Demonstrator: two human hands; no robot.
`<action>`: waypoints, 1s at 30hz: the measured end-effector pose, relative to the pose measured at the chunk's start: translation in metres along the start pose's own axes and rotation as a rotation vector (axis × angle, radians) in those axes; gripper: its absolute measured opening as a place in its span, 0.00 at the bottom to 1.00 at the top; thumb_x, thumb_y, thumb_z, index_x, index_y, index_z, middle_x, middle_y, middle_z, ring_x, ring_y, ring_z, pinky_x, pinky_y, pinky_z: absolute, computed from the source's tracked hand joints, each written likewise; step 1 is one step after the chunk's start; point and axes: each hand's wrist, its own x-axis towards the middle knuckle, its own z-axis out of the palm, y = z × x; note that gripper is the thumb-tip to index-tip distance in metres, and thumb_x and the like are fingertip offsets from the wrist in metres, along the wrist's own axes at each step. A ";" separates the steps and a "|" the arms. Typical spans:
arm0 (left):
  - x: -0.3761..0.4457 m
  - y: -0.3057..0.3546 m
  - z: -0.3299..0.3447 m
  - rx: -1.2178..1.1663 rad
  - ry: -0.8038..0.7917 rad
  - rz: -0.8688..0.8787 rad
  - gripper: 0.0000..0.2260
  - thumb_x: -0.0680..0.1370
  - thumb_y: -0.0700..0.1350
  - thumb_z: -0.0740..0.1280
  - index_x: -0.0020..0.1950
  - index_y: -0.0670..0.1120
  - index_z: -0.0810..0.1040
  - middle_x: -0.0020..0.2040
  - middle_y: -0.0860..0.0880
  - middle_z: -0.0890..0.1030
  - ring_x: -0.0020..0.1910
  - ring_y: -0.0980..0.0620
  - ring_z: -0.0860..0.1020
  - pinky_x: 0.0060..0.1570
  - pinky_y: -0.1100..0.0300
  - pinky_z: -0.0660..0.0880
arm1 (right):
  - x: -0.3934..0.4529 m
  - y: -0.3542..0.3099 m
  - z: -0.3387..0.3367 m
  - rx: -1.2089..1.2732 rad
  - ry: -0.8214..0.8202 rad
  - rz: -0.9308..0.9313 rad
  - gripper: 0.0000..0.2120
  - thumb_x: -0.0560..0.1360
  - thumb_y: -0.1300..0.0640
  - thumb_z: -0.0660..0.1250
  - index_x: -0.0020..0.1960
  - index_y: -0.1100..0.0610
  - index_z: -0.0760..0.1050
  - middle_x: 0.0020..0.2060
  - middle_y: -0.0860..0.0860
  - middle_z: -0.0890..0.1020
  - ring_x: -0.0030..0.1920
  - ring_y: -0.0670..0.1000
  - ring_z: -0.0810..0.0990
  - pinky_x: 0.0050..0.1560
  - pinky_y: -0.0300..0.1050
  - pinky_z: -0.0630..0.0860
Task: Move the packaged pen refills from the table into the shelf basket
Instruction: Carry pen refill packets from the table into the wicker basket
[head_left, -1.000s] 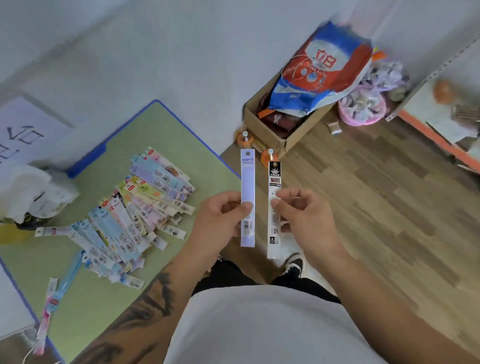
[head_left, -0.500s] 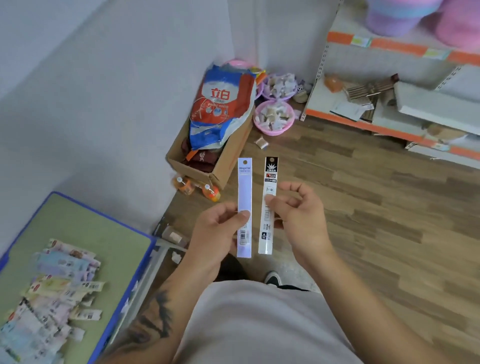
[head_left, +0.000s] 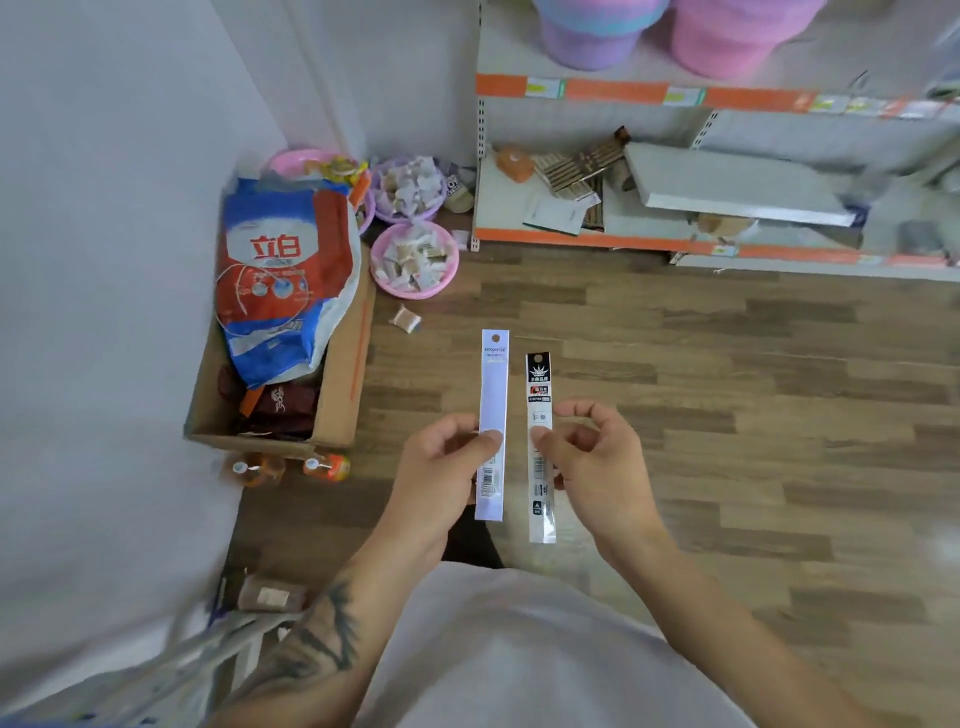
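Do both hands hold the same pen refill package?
No, the left hand pinches the pale lilac refill package, while the right hand pinches a separate black-topped clear refill package.

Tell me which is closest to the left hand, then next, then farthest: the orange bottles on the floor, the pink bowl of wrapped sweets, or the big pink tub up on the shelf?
From the left hand, in the head view:
1. Orange bottles, on the floor to its left, by the cardboard box.
2. Pink bowl, farther ahead, near the shelf's corner.
3. Pink tub, up on the shelf, ahead and right.
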 end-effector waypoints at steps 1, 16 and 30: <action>0.017 0.013 -0.001 -0.003 -0.021 -0.003 0.05 0.81 0.40 0.70 0.55 0.45 0.85 0.49 0.45 0.87 0.50 0.45 0.86 0.60 0.38 0.80 | 0.013 -0.010 0.005 -0.017 0.005 0.004 0.10 0.78 0.61 0.74 0.55 0.52 0.76 0.35 0.52 0.81 0.33 0.50 0.77 0.36 0.43 0.78; 0.194 0.167 -0.008 0.090 -0.087 -0.001 0.04 0.80 0.41 0.71 0.52 0.48 0.85 0.49 0.46 0.87 0.53 0.43 0.85 0.62 0.38 0.79 | 0.165 -0.140 0.059 0.055 0.140 -0.020 0.08 0.78 0.61 0.73 0.54 0.53 0.78 0.43 0.53 0.87 0.39 0.56 0.86 0.41 0.52 0.82; 0.319 0.297 0.079 0.061 0.009 0.136 0.04 0.82 0.38 0.68 0.56 0.42 0.78 0.41 0.44 0.83 0.31 0.45 0.81 0.33 0.51 0.80 | 0.353 -0.263 0.019 0.109 0.018 -0.137 0.03 0.78 0.62 0.74 0.49 0.55 0.81 0.41 0.49 0.87 0.38 0.47 0.83 0.40 0.46 0.78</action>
